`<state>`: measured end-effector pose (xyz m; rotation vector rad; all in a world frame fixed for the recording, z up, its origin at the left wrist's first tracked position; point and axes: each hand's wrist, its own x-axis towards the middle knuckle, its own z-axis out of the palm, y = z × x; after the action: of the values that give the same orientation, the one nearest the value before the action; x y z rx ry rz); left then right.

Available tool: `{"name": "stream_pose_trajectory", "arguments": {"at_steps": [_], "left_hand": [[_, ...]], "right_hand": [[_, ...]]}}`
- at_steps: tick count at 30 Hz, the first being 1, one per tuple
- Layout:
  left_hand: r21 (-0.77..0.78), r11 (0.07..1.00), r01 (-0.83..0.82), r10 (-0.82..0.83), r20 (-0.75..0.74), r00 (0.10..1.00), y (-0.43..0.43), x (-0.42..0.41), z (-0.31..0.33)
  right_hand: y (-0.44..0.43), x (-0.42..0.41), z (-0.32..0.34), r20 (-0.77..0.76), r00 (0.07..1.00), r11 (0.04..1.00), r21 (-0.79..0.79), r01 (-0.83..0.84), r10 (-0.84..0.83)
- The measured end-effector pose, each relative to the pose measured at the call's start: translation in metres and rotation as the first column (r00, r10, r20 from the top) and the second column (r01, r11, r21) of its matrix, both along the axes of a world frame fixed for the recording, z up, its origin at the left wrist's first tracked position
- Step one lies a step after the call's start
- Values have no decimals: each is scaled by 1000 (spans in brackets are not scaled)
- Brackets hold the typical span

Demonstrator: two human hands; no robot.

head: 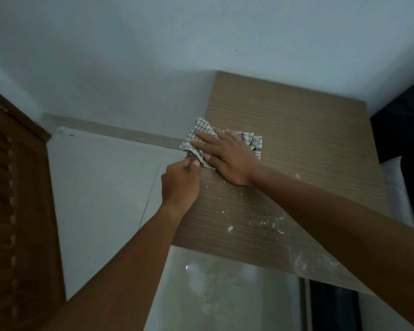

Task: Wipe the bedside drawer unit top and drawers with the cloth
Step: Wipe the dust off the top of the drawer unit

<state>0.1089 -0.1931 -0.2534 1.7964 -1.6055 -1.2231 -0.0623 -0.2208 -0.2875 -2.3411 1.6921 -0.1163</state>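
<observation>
The bedside drawer unit shows only its wood-grain top (296, 130); the drawers are hidden below. A white cloth with a dark check (250, 138) lies bunched at the top's left edge. My right hand (227, 156) lies flat on the cloth with its fingers spread, pressing it down. My left hand (181, 180) sits just off the left edge and pinches the cloth's hanging corner between thumb and fingers. White dust and crumbs (270, 223) speckle the near part of the top.
A dark wooden louvred door (12, 199) stands at the left. White floor tiles (101, 182) and a pale skirting strip (120, 132) run beside the unit. The white wall is behind. A bed with dark and white bedding (402, 144) adjoins the right side.
</observation>
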Motion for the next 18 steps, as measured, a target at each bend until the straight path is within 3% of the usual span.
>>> {"name": "stream_pose_trajectory", "arguments": {"at_steps": [3,6,14,18], "left_hand": [[138,972,-190,208,-127,970,13,5,11],[214,944,-250,282,-132,950,30,16,10],[226,961,-162,207,-192,960,98,50,3],[107,994,4,6,-91,996,109,54,2]], "right_hand": [[36,13,1,16,1000,1000,14,-24,24],[66,23,1,5,998,998,23,-64,64],[141,55,3,18,984,984,-17,-176,176],[165,55,-3,46,991,991,-39,-127,128]]}}
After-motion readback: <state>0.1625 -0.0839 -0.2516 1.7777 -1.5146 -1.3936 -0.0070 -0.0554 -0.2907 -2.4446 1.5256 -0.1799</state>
